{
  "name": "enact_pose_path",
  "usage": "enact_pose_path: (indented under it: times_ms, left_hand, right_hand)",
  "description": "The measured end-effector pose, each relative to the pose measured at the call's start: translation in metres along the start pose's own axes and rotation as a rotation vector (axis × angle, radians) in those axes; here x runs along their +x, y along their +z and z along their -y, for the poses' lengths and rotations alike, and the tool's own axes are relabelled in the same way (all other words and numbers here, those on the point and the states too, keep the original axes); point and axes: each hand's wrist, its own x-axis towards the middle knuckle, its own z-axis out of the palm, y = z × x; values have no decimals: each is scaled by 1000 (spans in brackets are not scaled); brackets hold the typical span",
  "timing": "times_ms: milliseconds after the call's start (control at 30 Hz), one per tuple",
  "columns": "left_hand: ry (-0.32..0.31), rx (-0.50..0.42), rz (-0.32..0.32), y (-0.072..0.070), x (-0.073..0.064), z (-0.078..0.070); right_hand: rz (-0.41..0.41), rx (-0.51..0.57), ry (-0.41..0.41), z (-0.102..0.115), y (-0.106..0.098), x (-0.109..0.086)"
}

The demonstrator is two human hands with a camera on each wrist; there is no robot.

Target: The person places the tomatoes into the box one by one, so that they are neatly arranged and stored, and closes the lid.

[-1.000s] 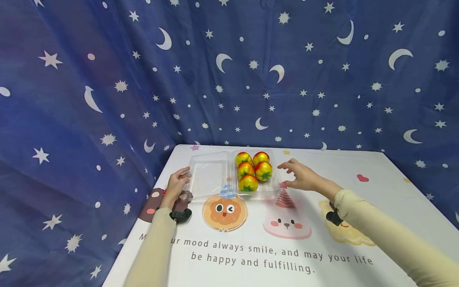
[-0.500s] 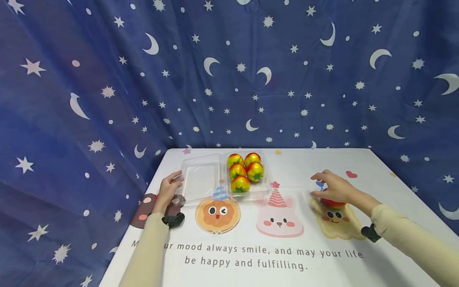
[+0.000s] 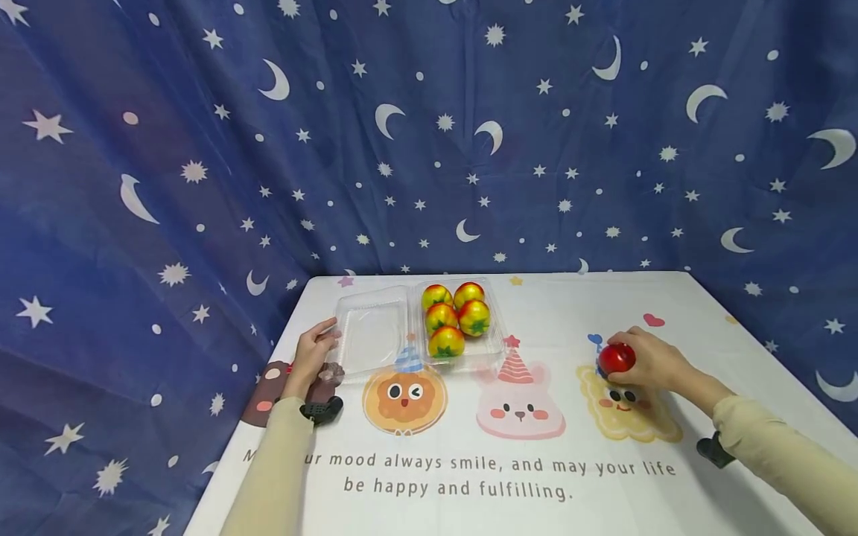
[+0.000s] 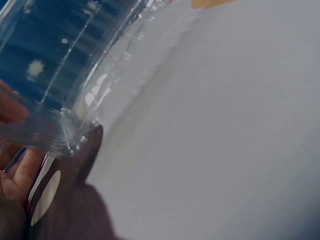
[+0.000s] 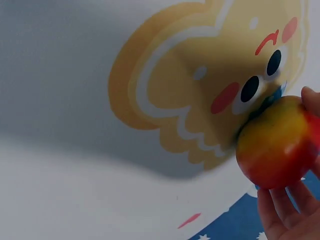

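Observation:
In the head view my right hand [image 3: 646, 361] grips a round, shiny red fruit [image 3: 617, 359] over the yellow biscuit print. The right wrist view shows this fruit [image 5: 277, 145] as red and yellow with a dark green leafy end turned down, thumb on one side and fingers on the other. My left hand [image 3: 313, 357] pinches the outer edge of the clear plastic lid [image 3: 372, 339]; its fingers [image 4: 27, 170] show below the lid's corner [image 4: 65, 132]. Joined to the lid is a clear plastic box [image 3: 492, 350], open, with several yellow-red fruits [image 3: 441, 318] in two columns.
A white tablecloth [image 3: 469, 514] with cartoon prints and lettering covers the table. Behind and to the left hangs a blue curtain [image 3: 402, 149] with moons and stars. In the box, bare space shows at the front right, beside the nearest fruit.
My right hand has moved right from beside the box to the fruit on the biscuit print and taken hold of it. The left hand stays at the lid. The head view has shifted slightly.

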Motion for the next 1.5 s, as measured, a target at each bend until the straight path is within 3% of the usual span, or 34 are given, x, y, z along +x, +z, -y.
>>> enact_pose_path:
  times_ms: [167,400,567,800,1000,1233,1500]
  left_hand:
    - [-19,-8,16,-3,-2,-5]
    - [-9,-14,41,-3,-16,-34]
    - [-8,-14,37,-2,-21,-41]
    - [-16,-36,5,-7,-10,-26]
    - [-4,-23,1,-3,-2,-6]
    - [11,-25,-23,2,-1,-3]
    - [-1,-38,-12,0,-2,-4]
  right_hand:
    - [1,32,4,-4,-1,3]
    - [-33,78,-35,-9,-6,8]
    - [-50,148,-81,-4,-12,17]
    - [-72,249,-149,20,-26,37]
    - [-36,361,-110,43,-24,46]
    - [-40,488,-133,78,-20,62]
    - [6,607,-244,120,-15,86]
